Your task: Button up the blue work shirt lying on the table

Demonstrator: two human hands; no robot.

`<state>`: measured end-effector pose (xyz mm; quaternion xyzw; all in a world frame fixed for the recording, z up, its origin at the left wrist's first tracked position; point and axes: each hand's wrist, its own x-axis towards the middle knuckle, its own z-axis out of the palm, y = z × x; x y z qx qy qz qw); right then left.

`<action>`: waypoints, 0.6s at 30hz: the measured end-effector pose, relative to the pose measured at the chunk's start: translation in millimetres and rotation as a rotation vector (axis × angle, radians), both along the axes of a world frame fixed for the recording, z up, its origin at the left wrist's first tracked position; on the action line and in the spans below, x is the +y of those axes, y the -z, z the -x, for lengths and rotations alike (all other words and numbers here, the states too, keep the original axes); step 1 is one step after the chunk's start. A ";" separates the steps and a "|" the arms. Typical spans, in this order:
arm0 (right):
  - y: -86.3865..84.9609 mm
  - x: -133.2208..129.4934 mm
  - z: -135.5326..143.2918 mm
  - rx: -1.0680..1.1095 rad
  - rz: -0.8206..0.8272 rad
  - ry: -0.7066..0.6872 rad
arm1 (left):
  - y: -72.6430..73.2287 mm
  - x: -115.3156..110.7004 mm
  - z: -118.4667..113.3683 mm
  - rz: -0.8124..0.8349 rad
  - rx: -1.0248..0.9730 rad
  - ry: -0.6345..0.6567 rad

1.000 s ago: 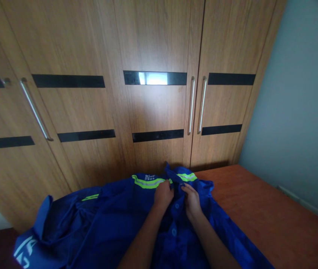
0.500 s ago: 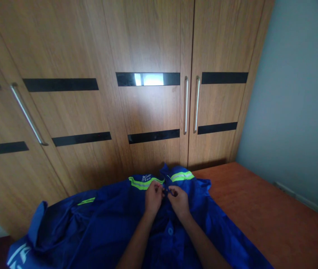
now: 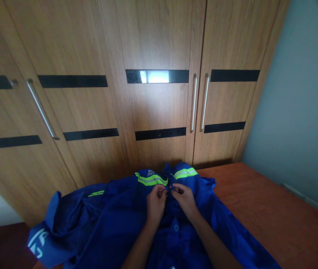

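A blue work jacket (image 3: 119,220) with yellow-green and silver reflective strips lies spread over a reddish-brown surface. My left hand (image 3: 156,201) pinches the jacket's front edge just below the left chest strip (image 3: 152,180). Close beside it, my right hand (image 3: 184,198) pinches the facing edge below the right strip (image 3: 185,172). The fingertips of both hands nearly meet over the front opening, and they hide what lies between them. A round button (image 3: 176,227) shows lower down on the front. White lettering marks the sleeve (image 3: 37,243) at the left.
Behind the jacket stands a wooden wardrobe (image 3: 159,104) with black inlaid strips and long metal handles (image 3: 194,102). The reddish-brown surface (image 3: 271,209) extends to the right, up to a pale wall (image 3: 296,93).
The view has turned slightly left, so everything sits further right. Both hands stay pinched at the jacket's front, with small shifts of the fingers.
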<state>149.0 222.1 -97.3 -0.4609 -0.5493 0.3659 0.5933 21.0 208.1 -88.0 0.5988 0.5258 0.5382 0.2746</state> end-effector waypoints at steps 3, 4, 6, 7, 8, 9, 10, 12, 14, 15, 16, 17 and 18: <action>0.8 -1.2 3.3 0.000 -0.013 -0.011 | -3.6 -1.5 -0.2 -0.021 0.025 -0.006; 0.8 -1.7 4.6 -0.002 -0.017 -0.009 | -4.3 -1.9 -0.2 -0.025 0.030 -0.005; 0.2 -2.9 6.8 -0.009 -0.024 0.002 | -4.5 -1.9 -0.3 -0.029 0.030 -0.005; -0.3 -3.4 7.5 -0.013 -0.027 0.010 | -3.9 -1.6 -0.3 -0.029 0.024 -0.006; -0.8 -3.9 7.9 -0.016 -0.028 0.019 | -2.9 -1.0 -0.2 -0.028 0.017 -0.006; -1.3 -4.4 8.1 -0.019 -0.028 0.027 | -1.8 -0.3 -0.1 -0.027 0.008 -0.006; -1.8 -4.7 8.1 -0.021 -0.027 0.035 | -0.7 0.4 0.1 -0.026 -0.001 -0.005; -2.5 -5.1 7.8 -0.023 -0.022 0.046 | 0.7 1.2 0.5 -0.026 -0.010 0.004; -2.9 -5.4 7.6 -0.027 -0.019 0.048 | 0.4 0.9 0.6 -0.030 -0.007 0.012; -3.0 -5.5 7.7 -0.031 -0.018 0.045 | -0.4 0.3 0.5 -0.033 -0.002 0.014; -3.1 -5.7 7.8 -0.036 -0.018 0.038 | -1.7 -0.5 0.2 -0.036 0.004 0.014; -3.3 -5.9 7.9 -0.042 -0.019 0.029 | -3.2 -1.4 0.0 -0.040 0.012 0.012; -3.5 -6.3 7.9 -0.051 -0.022 0.017 | -4.8 -2.5 -0.3 -0.043 0.020 0.008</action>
